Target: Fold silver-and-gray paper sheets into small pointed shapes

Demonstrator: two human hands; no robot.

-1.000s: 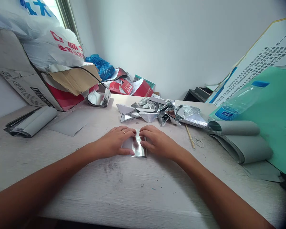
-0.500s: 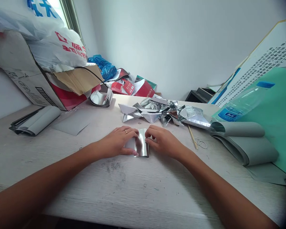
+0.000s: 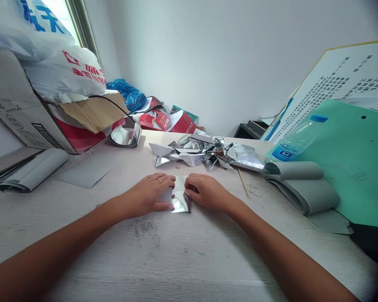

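A small sheet of silver foil paper (image 3: 180,197), grey on its other side, lies folded on the table between my hands. My left hand (image 3: 151,193) holds its left part down, thumb at the near end and fingers at the far end. A ring shows on one finger. My right hand (image 3: 204,189) has curled fingers on the right folded edge, with thumb and forefinger pressed together there. The fingertips of the right hand are partly hidden. Beyond the hands lies a heap of folded silver foil pieces (image 3: 192,156).
Rolled grey sheets (image 3: 305,191) lie at right, near a plastic bottle (image 3: 297,138) and a green board (image 3: 359,167). A thin stick (image 3: 244,183) and rubber bands (image 3: 254,191) lie closer. At left are another grey roll (image 3: 34,170), a flat sheet (image 3: 83,172) and a cardboard box (image 3: 28,113).
The view has turned slightly right and up, so everything sits further left. Both hands stay on the foil paper, and its silver face now looks flatter and brighter.
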